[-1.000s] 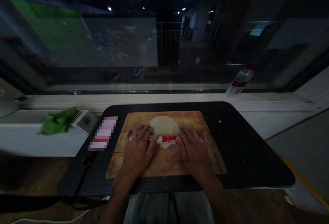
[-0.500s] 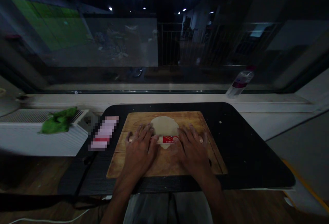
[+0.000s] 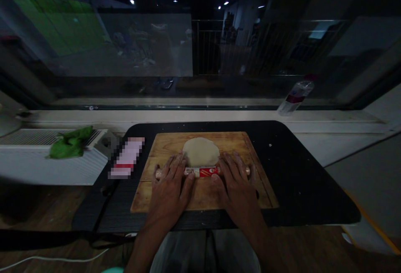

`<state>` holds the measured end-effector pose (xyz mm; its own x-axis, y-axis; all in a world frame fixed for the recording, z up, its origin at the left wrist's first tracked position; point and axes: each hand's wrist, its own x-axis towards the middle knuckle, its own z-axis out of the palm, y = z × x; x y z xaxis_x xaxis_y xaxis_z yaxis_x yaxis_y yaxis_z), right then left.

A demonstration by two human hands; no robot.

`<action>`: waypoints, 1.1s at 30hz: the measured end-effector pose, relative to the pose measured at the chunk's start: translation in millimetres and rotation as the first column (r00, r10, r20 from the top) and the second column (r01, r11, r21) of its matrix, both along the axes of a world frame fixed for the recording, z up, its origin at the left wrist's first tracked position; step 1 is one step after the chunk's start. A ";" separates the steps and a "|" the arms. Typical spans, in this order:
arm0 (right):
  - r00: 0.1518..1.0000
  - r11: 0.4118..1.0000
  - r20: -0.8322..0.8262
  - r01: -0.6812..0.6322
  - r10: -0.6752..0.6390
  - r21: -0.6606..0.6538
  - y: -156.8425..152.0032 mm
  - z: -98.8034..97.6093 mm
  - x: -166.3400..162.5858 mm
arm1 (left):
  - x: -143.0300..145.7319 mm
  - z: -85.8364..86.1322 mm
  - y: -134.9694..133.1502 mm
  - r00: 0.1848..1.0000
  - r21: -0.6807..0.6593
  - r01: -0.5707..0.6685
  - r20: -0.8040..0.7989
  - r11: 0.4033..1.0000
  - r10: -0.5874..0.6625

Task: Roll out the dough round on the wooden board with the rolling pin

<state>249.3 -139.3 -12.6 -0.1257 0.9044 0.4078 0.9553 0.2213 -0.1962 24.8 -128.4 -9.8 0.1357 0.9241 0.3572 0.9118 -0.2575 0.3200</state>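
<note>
A round flat piece of pale dough [image 3: 201, 151] lies on a wooden cutting board [image 3: 163, 143]. Across the board, at the dough's near edge, lies a thin rolling pin [image 3: 203, 171] with a red label in its middle. My left hand [image 3: 171, 187] rests flat on the pin's left part, fingers stretched out. My right hand [image 3: 237, 185] lies flat on the pin's right part in the same way. Both palms press down on the pin; neither hand grips it.
The board sits on a black table [image 3: 297, 173] by a dark window. A pixelated red and white packet [image 3: 127, 163] lies left of the board. A green cloth [image 3: 71, 147] rests on a white radiator. A plastic water bottle [image 3: 296, 96] lies on the sill.
The pin has rolled back toward me, from over the dough's near part to its near edge. Both hands came back with it. The view has tilted slightly.
</note>
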 end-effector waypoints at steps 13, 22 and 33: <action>0.999 0.992 -0.023 0.042 -0.045 -0.121 28.5 12.0 -4.1 | 6.0 14.3 27.2 0.999 0.024 -0.020 -0.043 1.000 0.021; 0.999 0.998 -0.035 -0.016 0.014 -0.053 -3.9 0.7 2.3 | 0.9 2.8 2.9 1.000 0.040 0.008 0.020 0.999 -0.008; 0.996 0.991 -0.071 0.037 -0.047 -0.129 35.6 15.0 -5.3 | 8.8 15.2 32.6 0.999 0.020 -0.022 -0.023 1.000 0.023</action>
